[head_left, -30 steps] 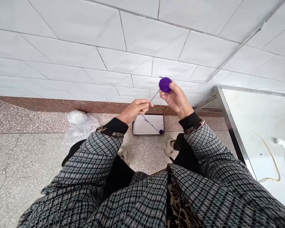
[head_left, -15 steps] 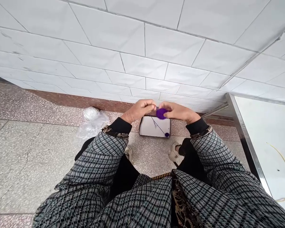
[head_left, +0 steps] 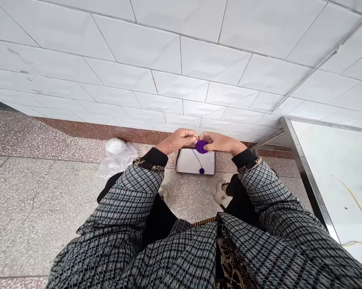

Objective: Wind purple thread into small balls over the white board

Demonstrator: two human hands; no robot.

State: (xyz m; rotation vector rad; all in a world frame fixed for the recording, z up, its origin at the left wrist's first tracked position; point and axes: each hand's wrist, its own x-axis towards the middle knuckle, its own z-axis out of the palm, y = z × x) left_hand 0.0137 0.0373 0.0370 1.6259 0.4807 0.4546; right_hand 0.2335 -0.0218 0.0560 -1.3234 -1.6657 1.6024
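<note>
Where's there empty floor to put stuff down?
The floor is bare left of the plastic bag, and between the shoes below the tray. It's crowded where the left hand and right hand meet at the purple ball.

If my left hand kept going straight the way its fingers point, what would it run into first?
Most likely the purple yarn ball or the fingertips of the right hand holding it, just beyond the left hand's fingertips; depth is unclear, so which comes first is uncertain.

Bright, diffuse light washes the tiled wall point(head_left: 195, 56); shadows look soft, the edges stretch, and small details blur.
</note>
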